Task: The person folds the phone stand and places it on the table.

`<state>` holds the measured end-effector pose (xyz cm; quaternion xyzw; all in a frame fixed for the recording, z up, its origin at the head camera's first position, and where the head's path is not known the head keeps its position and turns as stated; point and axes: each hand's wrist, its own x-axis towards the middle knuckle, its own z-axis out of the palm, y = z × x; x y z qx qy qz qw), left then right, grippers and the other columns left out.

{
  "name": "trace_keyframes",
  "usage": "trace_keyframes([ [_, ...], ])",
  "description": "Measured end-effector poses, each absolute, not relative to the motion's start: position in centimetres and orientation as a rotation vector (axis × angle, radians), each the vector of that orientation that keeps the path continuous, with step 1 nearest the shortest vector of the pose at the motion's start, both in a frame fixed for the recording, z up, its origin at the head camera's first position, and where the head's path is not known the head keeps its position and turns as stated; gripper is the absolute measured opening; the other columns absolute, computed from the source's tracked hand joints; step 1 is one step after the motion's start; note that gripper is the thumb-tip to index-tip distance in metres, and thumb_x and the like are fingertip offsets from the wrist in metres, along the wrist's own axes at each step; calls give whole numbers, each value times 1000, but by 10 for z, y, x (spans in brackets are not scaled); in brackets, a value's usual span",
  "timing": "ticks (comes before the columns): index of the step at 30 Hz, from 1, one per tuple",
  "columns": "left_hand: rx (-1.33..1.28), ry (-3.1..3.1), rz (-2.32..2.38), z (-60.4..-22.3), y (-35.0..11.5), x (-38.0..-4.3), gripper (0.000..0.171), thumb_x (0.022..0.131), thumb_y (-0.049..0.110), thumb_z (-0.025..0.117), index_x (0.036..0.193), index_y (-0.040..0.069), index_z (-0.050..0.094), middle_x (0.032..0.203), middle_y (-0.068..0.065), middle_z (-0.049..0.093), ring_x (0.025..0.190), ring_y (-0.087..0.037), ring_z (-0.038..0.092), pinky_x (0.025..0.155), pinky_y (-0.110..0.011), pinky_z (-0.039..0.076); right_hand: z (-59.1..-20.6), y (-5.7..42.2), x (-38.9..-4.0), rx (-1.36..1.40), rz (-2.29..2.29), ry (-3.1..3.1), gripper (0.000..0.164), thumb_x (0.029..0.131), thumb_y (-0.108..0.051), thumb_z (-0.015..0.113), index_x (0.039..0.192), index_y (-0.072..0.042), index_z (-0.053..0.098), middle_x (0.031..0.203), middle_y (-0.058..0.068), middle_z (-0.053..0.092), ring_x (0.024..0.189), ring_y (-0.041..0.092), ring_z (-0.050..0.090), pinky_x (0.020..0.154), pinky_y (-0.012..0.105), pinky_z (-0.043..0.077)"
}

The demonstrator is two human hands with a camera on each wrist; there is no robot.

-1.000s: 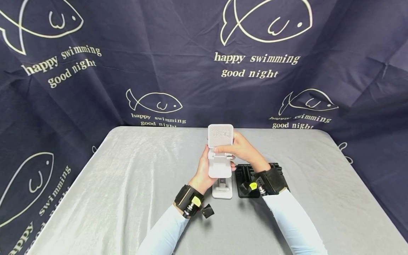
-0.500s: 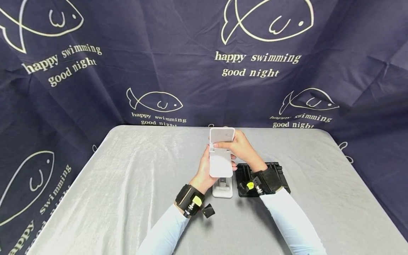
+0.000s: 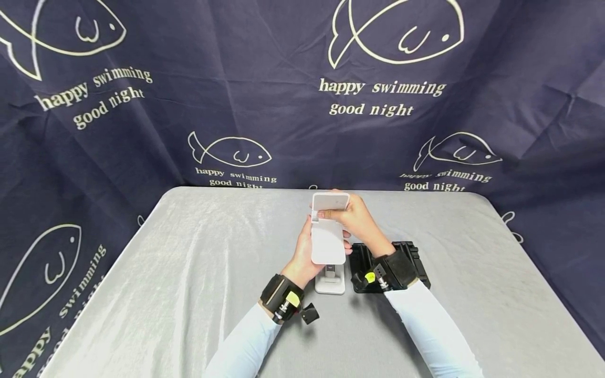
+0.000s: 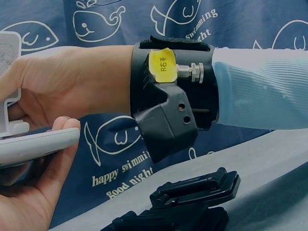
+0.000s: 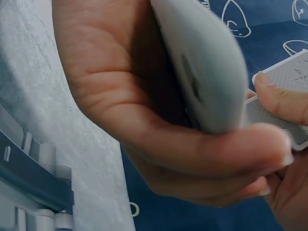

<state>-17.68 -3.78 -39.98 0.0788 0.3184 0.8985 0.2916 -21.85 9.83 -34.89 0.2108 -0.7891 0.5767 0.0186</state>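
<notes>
A white folding phone stand [image 3: 328, 244] is held up in both hands over the table. From below and the left, my left hand [image 3: 302, 257] grips its flat lower plate; in the right wrist view, the left hand's curled fingers [image 5: 207, 149] wrap the plate's thick rounded edge. My right hand [image 3: 357, 218] pinches the hinged upper panel [image 3: 331, 200], thumb across the hinge and fingers behind. In the left wrist view, that panel [image 4: 8, 48] stands at a steep angle to the plate [image 4: 33, 147]. Beneath, a white base [image 3: 330, 286] with a grey upright rests on the table.
A black folding stand [image 3: 365, 254] lies on the table below the right wrist, partly hidden by it. Both wrists wear black camera straps. A grey cloth covers the table [image 3: 212, 236], and a dark blue fish-print curtain [image 3: 302, 105] hangs behind.
The upper panel has tilted on its hinge, so it looks shorter and its textured face shows less. My right hand has turned with it, while my left hand has barely moved.
</notes>
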Motion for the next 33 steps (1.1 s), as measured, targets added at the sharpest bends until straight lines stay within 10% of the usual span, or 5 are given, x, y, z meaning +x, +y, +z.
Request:
trace_keyframes([
  [10, 258, 870, 2381, -400, -39, -177, 77, 96, 60, 0, 111, 8, 55, 90, -8, 68, 75, -21, 68, 74, -33, 54, -319, 111, -212, 865, 1539, -2499, 53, 79, -17, 78, 127, -14, 56, 127, 5, 58, 117, 22, 54, 98, 41, 43],
  [24, 269, 855, 2368, -407, -38, -179, 76, 96, 61, 2, 112, 10, 56, 90, -8, 69, 74, -22, 68, 74, -35, 54, -286, 106, -204, 893, 806, -2597, 101, 71, -33, 84, 151, -30, 22, 159, 8, -13, 145, 35, -14, 110, 65, -11],
  [28, 260, 836, 2367, -410, -36, -179, 74, 97, 60, 2, 114, 12, 56, 89, -10, 68, 74, -23, 67, 76, -36, 54, -293, 103, -205, 939, 757, -2704, 89, 79, -24, 78, 150, -30, 26, 160, 6, -9, 146, 34, -5, 113, 64, -2],
  [33, 257, 846, 2359, -410, -36, -180, 75, 97, 57, -1, 111, 12, 57, 88, -10, 68, 73, -23, 68, 75, -37, 54, -292, 101, -204, 1020, 804, -2776, 49, 86, -15, 69, 133, -21, 56, 142, 5, 50, 126, 24, 50, 104, 45, 39],
])
